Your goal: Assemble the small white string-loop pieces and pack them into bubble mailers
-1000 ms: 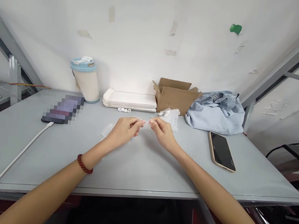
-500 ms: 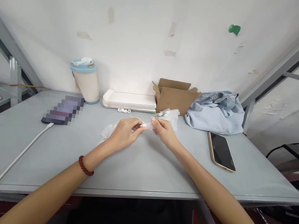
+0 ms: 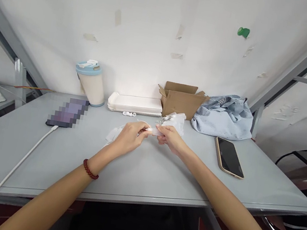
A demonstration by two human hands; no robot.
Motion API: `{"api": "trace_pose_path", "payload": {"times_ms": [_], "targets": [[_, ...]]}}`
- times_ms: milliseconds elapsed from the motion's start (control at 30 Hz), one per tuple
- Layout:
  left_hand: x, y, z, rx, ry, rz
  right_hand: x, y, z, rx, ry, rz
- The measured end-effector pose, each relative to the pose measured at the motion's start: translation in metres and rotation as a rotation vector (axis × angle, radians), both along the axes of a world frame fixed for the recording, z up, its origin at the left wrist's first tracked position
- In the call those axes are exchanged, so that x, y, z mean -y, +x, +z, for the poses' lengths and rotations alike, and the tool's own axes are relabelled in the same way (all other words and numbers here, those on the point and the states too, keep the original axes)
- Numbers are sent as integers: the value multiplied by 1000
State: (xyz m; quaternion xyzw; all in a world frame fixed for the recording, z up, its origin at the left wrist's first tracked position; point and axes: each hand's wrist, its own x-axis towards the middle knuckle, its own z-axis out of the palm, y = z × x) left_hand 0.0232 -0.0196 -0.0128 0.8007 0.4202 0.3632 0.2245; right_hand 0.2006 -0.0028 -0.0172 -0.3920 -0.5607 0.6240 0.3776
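Observation:
Over the middle of the grey table [image 3: 143,176], a small translucent white plastic piece [image 3: 154,131] stretches between my two hands. My left hand [image 3: 130,136] pinches its left end between thumb and fingers. Its right end is gripped by my right hand [image 3: 172,139], whose fingers are curled in. The piece is too small to name. White thin material [image 3: 113,133] lies partly hidden behind my left hand. Just beyond my right hand is a pile of clear plastic bags [image 3: 178,122] with small metallic-looking bits. Several small white round pieces [image 3: 129,113] sit in a row farther back.
Along the wall stand a cup with a blue lid [image 3: 91,85], a stack of flat white boxes [image 3: 136,105], an open cardboard box [image 3: 181,106] and a light blue cloth [image 3: 223,119]. A phone [image 3: 230,158] lies right; a pixelated device [image 3: 68,113] with a white cable [image 3: 20,165] lies left.
The view has shifted slightly, so everything sits a little farther right. The fingers of my right hand have changed position around the piece, and more of it shows between my hands.

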Motion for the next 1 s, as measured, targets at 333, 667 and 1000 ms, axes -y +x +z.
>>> {"api": "trace_pose_path", "payload": {"times_ms": [333, 667, 1000], "targets": [[-28, -21, -4, 129, -111, 64, 1, -5, -2, 57, 123, -128], [-69, -65, -19, -150, -41, 477, -21, 15, -17, 647, 775, -520], [-102, -93, -47, -257, 103, 256, -29, 27, -12, 952, 894, -545]]}}
